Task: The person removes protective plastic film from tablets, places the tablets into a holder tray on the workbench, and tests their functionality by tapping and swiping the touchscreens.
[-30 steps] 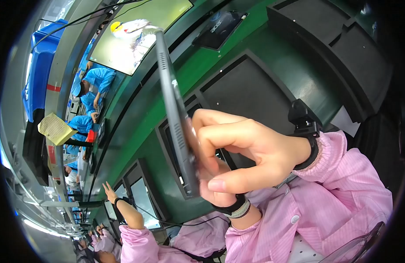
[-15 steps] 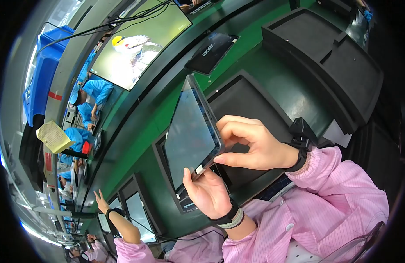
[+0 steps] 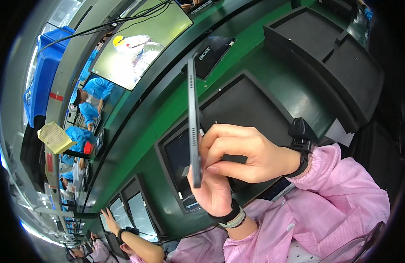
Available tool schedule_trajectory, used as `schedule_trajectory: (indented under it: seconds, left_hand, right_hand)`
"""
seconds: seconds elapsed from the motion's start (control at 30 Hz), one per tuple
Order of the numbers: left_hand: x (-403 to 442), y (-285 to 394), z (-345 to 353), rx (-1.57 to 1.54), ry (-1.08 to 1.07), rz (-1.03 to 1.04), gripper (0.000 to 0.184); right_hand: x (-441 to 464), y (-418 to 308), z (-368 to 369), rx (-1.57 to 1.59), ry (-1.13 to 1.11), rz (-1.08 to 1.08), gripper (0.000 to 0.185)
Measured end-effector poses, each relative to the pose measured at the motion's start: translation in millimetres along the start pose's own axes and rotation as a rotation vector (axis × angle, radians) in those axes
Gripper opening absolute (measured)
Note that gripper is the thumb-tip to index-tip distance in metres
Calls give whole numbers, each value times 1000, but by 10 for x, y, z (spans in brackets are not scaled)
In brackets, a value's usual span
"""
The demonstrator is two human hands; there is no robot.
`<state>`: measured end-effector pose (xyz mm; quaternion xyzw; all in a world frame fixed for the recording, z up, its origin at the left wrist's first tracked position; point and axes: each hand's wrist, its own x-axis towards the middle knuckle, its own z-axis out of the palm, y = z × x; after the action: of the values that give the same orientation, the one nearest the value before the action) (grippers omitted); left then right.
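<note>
A thin dark tablet [image 3: 193, 118] stands nearly upright before me, turned edge-on, with speaker slots along its narrow side. My left hand [image 3: 214, 195] grips its lower end, the thumb on the near left side. Close against the tablet's right side is my right hand [image 3: 239, 151], its fingers curled and the thumb bent in beside the left palm. The right fingertips are partly hidden. Below the hands, a second dark-screened tablet [image 3: 178, 151] lies in a black foam tray [image 3: 160, 153] on the green bench.
A larger black tray [image 3: 250, 105] lies behind my hands, and stacked black trays [image 3: 316, 65] stand at the right. An acer-marked black panel [image 3: 211, 52] lies farther back near a lit monitor [image 3: 136, 48]. At lower left, a co-worker's hand [image 3: 111, 221] is over tablets in a tray [image 3: 143, 206].
The tablet has turned from showing its screen to edge-on. My right hand has shifted left and slightly down, closer to my left hand. The co-worker's hand has come down toward the tablets.
</note>
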<state>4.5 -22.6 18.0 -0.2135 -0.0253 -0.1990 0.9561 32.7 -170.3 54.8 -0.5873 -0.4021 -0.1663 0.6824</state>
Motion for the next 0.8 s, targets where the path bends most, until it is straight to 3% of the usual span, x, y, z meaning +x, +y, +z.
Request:
schedule_trajectory:
  seconds: [0.07,0.2,0.23,0.33,0.8]
  left_hand:
    - [0,-37,-88,-18,-120,-34,49]
    - [-83,-165,-64,127,32,175,53]
    - [-80,-174,-92,-2,-18,99,53]
    - [-88,-213,-120,-6,-22,82,51]
    - [-41,-272,-62,483,-47,273,43]
  right_hand:
    - [39,-20,11,51,-37,-2,7]
    - [58,-62,51,161,-82,47,9]
    - [59,-67,53,164,-86,48,8]
    - [67,-71,37,157,-81,21,7]
    - [-23,-167,-270,228,-184,42,11]
